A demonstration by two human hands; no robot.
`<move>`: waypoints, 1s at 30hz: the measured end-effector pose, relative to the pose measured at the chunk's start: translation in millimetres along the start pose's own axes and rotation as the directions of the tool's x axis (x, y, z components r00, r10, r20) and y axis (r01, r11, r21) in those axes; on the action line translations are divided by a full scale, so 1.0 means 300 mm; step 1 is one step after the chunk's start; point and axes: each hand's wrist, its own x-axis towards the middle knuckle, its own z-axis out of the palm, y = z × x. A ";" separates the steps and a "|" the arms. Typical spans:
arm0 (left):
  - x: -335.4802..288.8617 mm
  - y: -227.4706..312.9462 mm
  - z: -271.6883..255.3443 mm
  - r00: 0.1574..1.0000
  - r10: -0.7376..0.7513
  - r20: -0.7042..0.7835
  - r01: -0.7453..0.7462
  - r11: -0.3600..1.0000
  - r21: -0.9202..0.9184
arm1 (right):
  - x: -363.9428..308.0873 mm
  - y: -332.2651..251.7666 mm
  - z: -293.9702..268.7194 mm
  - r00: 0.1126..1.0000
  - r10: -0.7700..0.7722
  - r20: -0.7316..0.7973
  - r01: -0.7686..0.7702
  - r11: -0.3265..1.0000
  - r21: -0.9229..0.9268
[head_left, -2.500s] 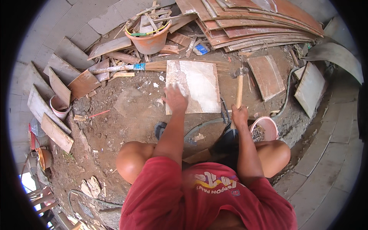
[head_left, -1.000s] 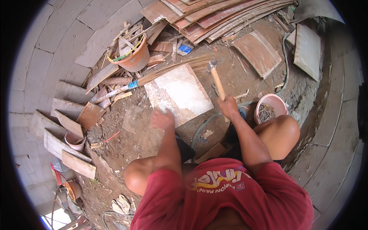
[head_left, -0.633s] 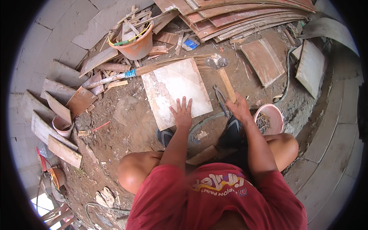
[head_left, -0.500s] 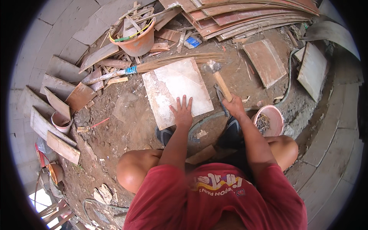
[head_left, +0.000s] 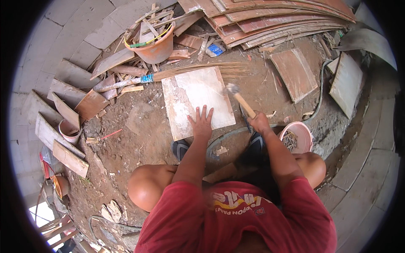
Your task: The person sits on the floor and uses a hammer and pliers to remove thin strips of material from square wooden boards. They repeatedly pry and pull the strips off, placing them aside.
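Hammer (head_left: 244,105), gripped in the right hand (head_left: 259,122), has swung nearer the pale board (head_left: 202,88). Left hand (head_left: 201,125) lies open, apparently steadying it.

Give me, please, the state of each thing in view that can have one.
Left hand: open, fingers spread
Right hand: closed, gripping
Hammer: held by its handle
Pale board: lying, surface patchy
Twig broom: lying down
Orange bucket: heaped with wood scraps
Pink bucket: open, partly filled
Board stack: piled unevenly

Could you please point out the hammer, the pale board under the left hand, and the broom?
Hammer (head_left: 244,105): head view, on its wooden handle.
Pale board (head_left: 198,92): head view, on its bare upward face.
Broom (head_left: 171,74): head view, on its brown bristles.
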 end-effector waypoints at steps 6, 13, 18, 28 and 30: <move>-0.013 -0.026 0.018 1.000 -0.003 -0.004 0.003 1.000 -0.007 | 0.064 -0.119 -0.071 0.982 -0.099 -0.164 0.118 0.986 0.116; -0.012 -0.009 0.023 1.000 0.010 -0.007 -0.011 0.997 -0.073 | 0.031 -0.026 0.018 0.996 -0.062 -0.062 0.072 0.980 0.184; 0.005 -0.035 0.030 0.996 0.011 -0.086 -0.013 1.000 -0.017 | 0.054 -0.019 -0.018 0.996 0.082 -0.043 -0.082 0.997 -0.001; 0.023 -0.153 -0.044 0.785 -0.619 -0.039 0.537 0.710 -0.455 | 0.031 0.095 0.050 0.953 0.302 0.009 -0.263 0.816 0.515; 0.022 -0.230 -0.036 0.631 -0.770 0.092 0.686 0.499 -0.530 | 0.018 0.125 0.063 0.931 0.361 0.048 -0.324 0.762 0.561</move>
